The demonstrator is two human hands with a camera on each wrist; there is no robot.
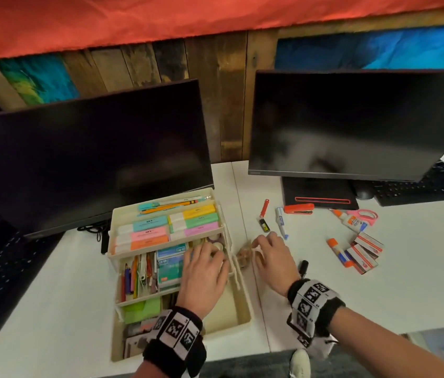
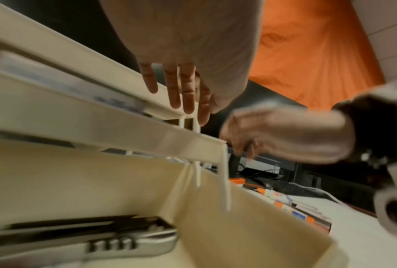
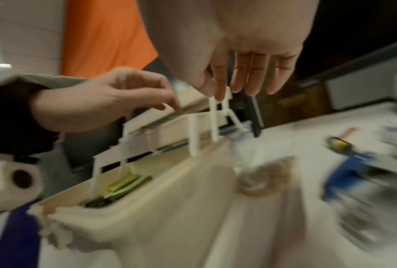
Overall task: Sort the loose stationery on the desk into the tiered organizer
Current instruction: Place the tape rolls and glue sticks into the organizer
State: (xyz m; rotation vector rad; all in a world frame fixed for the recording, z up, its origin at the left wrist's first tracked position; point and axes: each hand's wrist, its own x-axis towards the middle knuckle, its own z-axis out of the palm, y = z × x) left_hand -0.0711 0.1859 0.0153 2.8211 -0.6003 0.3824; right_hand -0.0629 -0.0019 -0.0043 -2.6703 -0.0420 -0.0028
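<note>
A dark monitor (image 1: 90,159) stands at the left of a white desk (image 1: 379,268). In front of it sits a cream three-tier organizer (image 1: 238,312): highlighters (image 1: 166,227) fill the top tier, pencils (image 1: 133,276) and a staple box (image 1: 170,264) the middle one, and sticky notes (image 1: 141,309) lie in the bottom tray. The left hand (image 1: 204,271) hovers flat over the middle tier's right end, fingers straight and loosely spread, holding nothing. Just right of the organizer, a small clear bag of rubber bands (image 1: 244,256) lies on the desk. The right hand (image 1: 272,263) hangs beside it, fingers nearly straight, fingertips (image 3: 220,94) touching a thin white strut at the organizer's right end; it grips nothing. Farther right lie loose items: a staple remover (image 1: 264,225), a correction pen (image 1: 281,222), a stapler (image 1: 298,208), a glue bottle (image 1: 350,221), scissors (image 1: 365,215), glue sticks (image 1: 338,252) and staple boxes (image 1: 364,252), below a second monitor (image 1: 352,124).
</note>
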